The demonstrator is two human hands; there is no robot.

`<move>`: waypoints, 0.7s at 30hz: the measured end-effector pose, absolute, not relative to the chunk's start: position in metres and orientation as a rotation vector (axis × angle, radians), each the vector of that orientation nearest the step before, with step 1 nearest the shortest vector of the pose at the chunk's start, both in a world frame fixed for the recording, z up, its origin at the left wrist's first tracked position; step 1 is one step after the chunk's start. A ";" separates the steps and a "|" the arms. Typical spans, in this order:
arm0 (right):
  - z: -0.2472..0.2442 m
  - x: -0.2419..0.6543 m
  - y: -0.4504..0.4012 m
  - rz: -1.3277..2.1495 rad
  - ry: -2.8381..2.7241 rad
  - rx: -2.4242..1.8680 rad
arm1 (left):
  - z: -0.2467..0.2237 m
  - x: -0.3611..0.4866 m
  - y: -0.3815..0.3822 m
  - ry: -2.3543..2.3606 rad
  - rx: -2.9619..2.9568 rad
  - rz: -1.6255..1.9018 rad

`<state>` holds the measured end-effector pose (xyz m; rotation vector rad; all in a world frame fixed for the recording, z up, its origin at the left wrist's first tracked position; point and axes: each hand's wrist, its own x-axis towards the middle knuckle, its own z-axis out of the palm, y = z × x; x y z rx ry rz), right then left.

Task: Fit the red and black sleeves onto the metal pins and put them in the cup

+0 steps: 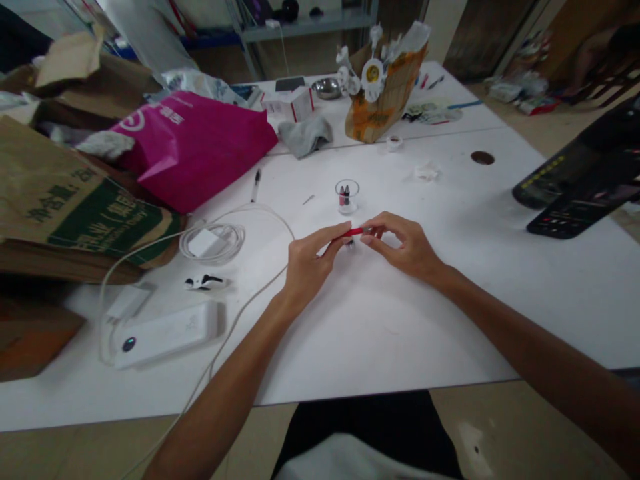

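Observation:
Near the middle of the table, my left hand (314,259) pinches one end of a slim red pen-like stick (354,232). My right hand (400,243) has its fingertips closed on the stick's greyish other end, so it lies level between both hands. Just beyond them stands a small clear cup (347,197) with a few short red and black pointed pieces upright in it. On the table under the stick is a small dark and silver piece (351,245), partly hidden by my left fingers; its kind is unclear.
A white power bank (167,335), coiled cable (235,248) and black-and-white clip-like object (206,283) lie left. A magenta bag (200,143) and paper sack (75,200) crowd the far left. Dark equipment (590,173) stands right; a grey cloth (305,135) and tape roll (394,143) lie beyond.

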<state>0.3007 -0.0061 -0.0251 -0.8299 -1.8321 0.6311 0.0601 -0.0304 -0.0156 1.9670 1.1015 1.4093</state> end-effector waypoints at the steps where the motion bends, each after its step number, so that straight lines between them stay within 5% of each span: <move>1: -0.025 0.301 -0.006 0.627 -1.826 -0.823 | -0.015 0.060 -0.030 1.113 1.955 1.404; 21: -0.021 0.305 -0.004 0.529 -1.890 -0.833 | -0.015 0.058 -0.028 1.046 2.042 1.382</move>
